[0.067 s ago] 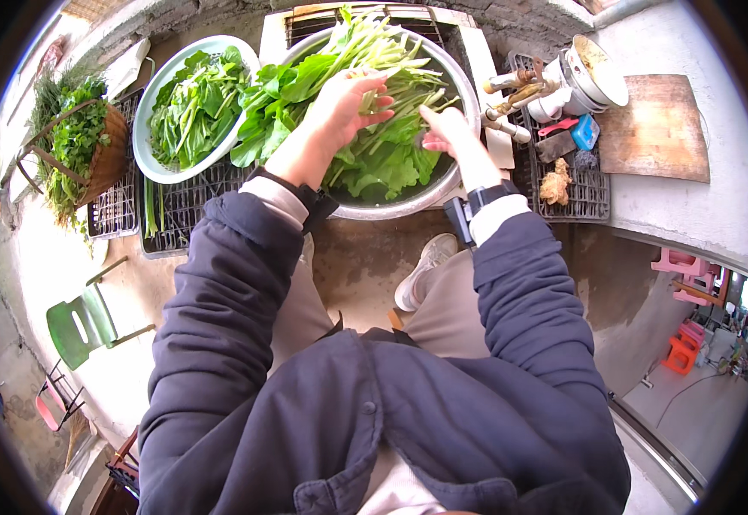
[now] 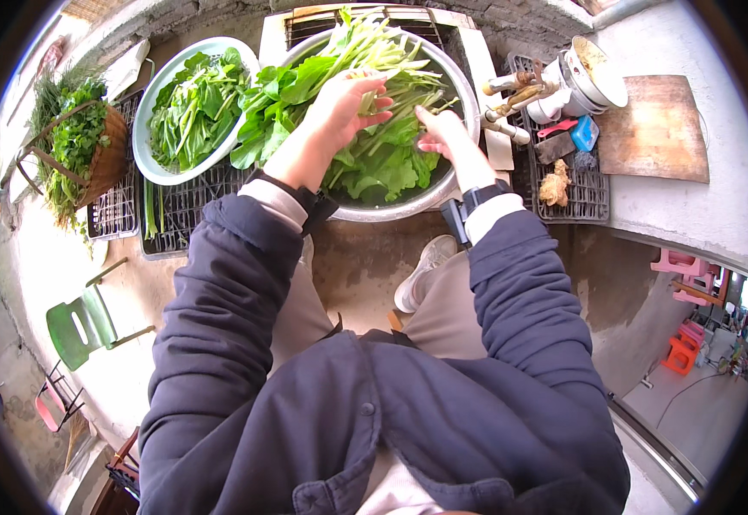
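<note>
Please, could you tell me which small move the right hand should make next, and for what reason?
Perhaps the right hand should move slightly left, toward the left hand: both are over the metal basin, and pale stems of the leafy greens show in the gap between them. How firmly either hand holds anything is unclear.

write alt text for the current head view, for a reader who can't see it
A person's left hand and right hand are among leafy greens heaped in a wide grey basin. To the left are a pale bowl of greens and a woven basket of greenery; a wooden board lies to the right.
</note>
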Demonstrator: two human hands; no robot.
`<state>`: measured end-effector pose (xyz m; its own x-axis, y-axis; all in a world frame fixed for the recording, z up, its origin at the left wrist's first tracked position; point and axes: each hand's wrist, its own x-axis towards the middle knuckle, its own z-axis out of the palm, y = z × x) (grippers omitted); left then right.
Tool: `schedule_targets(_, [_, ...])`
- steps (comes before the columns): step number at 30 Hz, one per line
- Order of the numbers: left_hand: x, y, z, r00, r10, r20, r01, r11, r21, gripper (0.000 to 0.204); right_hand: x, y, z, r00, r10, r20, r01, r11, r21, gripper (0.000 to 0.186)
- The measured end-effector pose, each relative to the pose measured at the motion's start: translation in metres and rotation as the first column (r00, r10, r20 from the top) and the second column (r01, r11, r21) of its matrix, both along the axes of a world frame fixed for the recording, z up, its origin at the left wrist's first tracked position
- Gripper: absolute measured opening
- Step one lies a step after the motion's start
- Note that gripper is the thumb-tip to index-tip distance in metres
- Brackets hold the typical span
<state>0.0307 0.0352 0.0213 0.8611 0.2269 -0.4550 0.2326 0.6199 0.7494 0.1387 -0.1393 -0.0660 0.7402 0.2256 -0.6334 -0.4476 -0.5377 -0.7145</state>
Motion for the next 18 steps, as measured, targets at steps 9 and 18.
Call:
schedule_targets(9, [-0.003,0.007,0.022,0.992,-0.046,-0.116,0.022,0.981,-0.194,0.01,-0.005,-0.002,-0.01,0.996,-0.091,0.017,0.091,0.996,-0.014,0.02])
schedule_targets(18, [-0.003,-0.004,0.025,0.994,-0.105,0.003,0.096,0.918,0.384,0.026,-0.028,-0.019,0.083,0.943,0.245,0.223,-0.287,0.941,0.18,0.025])
